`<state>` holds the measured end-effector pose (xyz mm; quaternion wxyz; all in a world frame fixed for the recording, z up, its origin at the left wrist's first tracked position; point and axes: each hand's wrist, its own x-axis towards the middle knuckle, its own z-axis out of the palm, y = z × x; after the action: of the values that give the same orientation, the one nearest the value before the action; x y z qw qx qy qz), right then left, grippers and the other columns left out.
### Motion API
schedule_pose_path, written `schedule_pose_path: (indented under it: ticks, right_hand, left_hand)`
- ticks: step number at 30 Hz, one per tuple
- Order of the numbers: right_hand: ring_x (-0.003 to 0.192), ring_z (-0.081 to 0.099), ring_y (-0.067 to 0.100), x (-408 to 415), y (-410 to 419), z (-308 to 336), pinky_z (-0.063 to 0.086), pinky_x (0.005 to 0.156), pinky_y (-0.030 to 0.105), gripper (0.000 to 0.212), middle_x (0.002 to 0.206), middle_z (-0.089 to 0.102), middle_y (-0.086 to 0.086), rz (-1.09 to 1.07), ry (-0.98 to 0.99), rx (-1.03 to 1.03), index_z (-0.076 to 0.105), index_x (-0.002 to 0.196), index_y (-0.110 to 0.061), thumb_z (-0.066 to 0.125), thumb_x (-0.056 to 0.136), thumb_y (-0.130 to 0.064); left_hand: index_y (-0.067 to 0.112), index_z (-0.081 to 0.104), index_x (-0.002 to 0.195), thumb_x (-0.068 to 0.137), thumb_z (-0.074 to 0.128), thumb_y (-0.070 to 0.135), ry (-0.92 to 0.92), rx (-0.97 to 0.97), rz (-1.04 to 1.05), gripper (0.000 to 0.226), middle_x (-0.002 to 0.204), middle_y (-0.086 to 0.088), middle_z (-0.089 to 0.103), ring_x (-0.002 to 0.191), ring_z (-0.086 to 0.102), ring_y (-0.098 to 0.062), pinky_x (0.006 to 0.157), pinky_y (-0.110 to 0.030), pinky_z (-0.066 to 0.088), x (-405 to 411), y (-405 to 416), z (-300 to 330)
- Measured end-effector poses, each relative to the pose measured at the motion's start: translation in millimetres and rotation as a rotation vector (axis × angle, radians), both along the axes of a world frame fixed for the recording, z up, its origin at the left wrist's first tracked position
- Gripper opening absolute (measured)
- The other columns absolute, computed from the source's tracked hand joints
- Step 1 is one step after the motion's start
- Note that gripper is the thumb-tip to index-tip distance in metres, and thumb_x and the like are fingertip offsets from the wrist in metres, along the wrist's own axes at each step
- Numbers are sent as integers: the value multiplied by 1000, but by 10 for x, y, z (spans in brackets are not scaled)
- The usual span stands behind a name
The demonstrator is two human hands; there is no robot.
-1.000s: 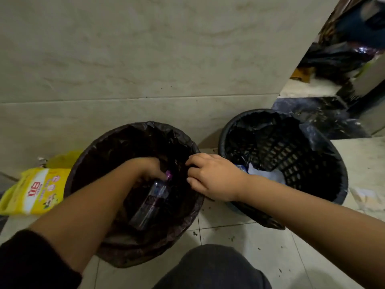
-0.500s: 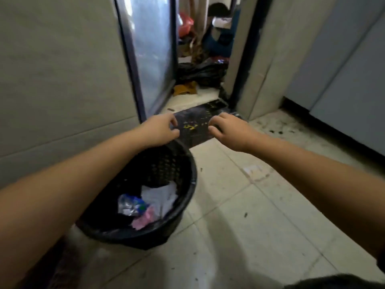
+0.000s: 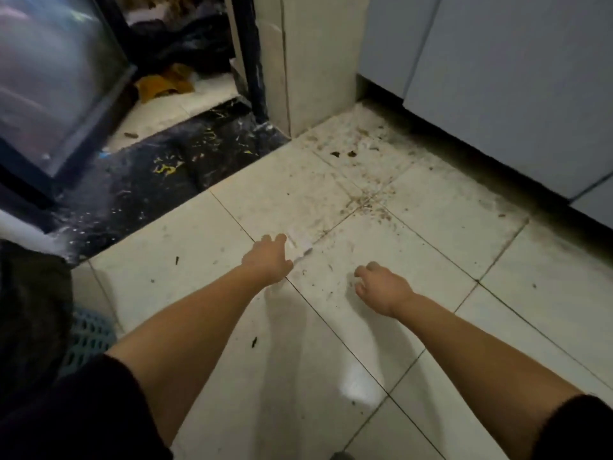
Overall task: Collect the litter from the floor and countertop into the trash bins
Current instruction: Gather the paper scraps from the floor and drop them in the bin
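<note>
Both arms reach forward and down over a pale tiled floor (image 3: 205,280). The left hand (image 3: 267,257) is stretched out with its fingers spread wide, the fingertips touching or just beside a small pale wrapper (image 3: 299,242) that lies flat on the tiles, on a grout line near the middle of the floor. Whether the fingers already press on the wrapper I cannot tell. The right hand (image 3: 381,287) hangs low over the tiles to the right of the wrapper, fingers curled loosely inward, holding nothing. Dark sleeves (image 3: 99,403) cover both upper arms.

Beyond the wrapper, crumbs and dark specks (image 3: 365,197) are scattered toward the far corner, where a tiled pillar (image 3: 315,61) meets grey cabinet doors (image 3: 497,78) along the floor's right edge. A black threshold strip (image 3: 159,180) with yellow flecks borders the tiles at the far left, beside a glass door (image 3: 49,71). Past it lie a yellow rag (image 3: 166,83) and dark bags (image 3: 192,44). At the left edge, a bit of blue mesh (image 3: 89,336) shows under something dark.
</note>
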<state>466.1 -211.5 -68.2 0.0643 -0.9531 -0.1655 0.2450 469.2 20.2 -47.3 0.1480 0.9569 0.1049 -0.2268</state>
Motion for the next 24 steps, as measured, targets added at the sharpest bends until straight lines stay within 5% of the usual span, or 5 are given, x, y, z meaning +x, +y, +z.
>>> schedule_pose_path:
  ticks: [7,13,19,24]
  right_hand:
    - [109,47,28,-34,-266,-504,45,71,34,28,126,47,11,101,-147,10,50,118,-8,36,94,-14]
    - [111,46,30,-58,-310,-575,41,76,37,35,128,48,16,100,-186,96,50,121,-4,38,89,-7]
    - [118,41,31,-18,-443,-463,42,82,38,36,136,41,16,106,-52,132,47,124,-5,38,88,-5]
    - [126,38,29,24,-1216,-221,44,90,39,40,148,31,13,-97,-106,170,43,131,-7,39,92,-10]
  left_hand:
    - [29,27,141,90,46,50,-7,134,-11,58,154,-13,16,142,17,-34,107,-53,34,253,-141,-621]
    - [9,45,121,92,52,25,-29,180,-10,34,126,-16,44,116,42,-33,83,-42,49,257,-366,-736]
    - [7,53,102,90,43,8,-38,138,-169,15,108,-14,51,101,49,-30,77,-38,45,246,-609,-578]
    - [9,52,91,90,44,8,-163,61,-368,8,90,-10,46,94,52,-33,66,-33,36,606,-1470,-311]
